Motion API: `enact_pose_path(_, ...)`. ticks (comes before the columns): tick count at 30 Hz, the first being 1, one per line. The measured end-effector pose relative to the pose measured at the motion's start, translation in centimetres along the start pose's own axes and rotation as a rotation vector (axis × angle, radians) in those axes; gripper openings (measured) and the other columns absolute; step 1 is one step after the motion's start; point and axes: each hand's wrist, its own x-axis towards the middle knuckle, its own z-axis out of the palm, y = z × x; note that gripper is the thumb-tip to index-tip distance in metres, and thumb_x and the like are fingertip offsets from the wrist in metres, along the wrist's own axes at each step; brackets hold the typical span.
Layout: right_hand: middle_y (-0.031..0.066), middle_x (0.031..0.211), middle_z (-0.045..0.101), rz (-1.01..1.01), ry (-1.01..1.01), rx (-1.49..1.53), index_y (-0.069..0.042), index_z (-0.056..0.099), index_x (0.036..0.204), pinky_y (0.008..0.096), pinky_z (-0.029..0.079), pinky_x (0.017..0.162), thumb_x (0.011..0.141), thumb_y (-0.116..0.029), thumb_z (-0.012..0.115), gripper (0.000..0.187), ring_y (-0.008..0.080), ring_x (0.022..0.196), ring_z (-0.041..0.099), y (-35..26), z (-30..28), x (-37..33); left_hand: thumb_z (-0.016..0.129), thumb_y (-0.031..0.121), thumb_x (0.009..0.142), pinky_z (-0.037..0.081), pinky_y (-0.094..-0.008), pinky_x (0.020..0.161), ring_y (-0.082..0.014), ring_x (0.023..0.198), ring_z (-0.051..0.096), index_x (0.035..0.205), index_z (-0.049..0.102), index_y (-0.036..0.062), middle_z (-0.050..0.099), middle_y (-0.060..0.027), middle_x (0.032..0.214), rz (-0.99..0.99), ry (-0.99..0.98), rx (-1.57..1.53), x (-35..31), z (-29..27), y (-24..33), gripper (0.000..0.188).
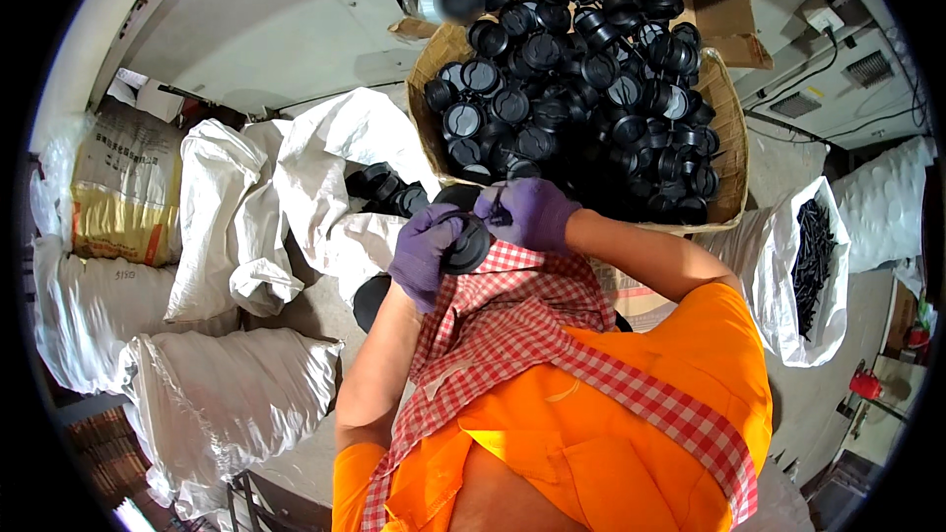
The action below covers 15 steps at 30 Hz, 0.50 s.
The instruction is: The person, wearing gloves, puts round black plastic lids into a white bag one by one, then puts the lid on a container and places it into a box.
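My left hand [424, 254], in a purple glove, grips a round black plastic lid [467, 246] in front of my red checked apron. Close beside it, my right hand [532, 215], also gloved in purple, is closed with a small black piece [501, 215] showing at its fingertips. Whether that piece is joined to the lid I cannot tell. Just beyond my hands a large cardboard box [731, 158] holds a heap of similar black lids [542, 51]. To the left, an open white sack [335, 138] has more black lids [379, 187] inside.
At the right stands a white sack [778, 286] of thin black strips [813, 266]. Stuffed white sacks [232, 384] and a printed yellow-and-white sack [123, 187] line the left side. Pale metal panels [266, 15] rise behind. A cable [833, 54] hangs at the far right.
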Motion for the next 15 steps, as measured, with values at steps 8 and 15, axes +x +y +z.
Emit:
enact_pose_path(8, 0.0156, 0.078, 0.062, 0.075, -0.388, -0.109, -0.004, 0.059, 0.077, 0.0393, 0.048, 0.067, 0.073, -0.029, 0.065, 0.026, 0.0304, 0.075, 0.061, -2.4, -1.9, 0.8, 0.06, 0.007, 0.071, 0.049, -0.0384, 0.076, -0.0342, 0.088, 0.061, 0.109, 0.054, 0.0094, 0.061, -0.0208, 0.099, 0.426, -0.105, 1.543, -2.6, 1.6, 4.0, 0.039)
enact_pose_path(15, 0.0079, 0.076, 0.06, 0.237, -0.633, 1.433, -0.002, 0.06, 0.079, 0.0272, 0.045, 0.072, 0.078, -0.015, 0.06, 0.013, 0.0159, 0.075, 0.057, 1.1, -3.4, -0.3, 0.063, 0.004, 0.071, 0.047, -0.0293, 0.077, -0.024, 0.081, 0.059, 0.111, 0.052, -0.0012, 0.059, -0.0125, 0.097, 0.347, -0.263, -0.399, -3.3, -0.3, 4.4, 0.042)
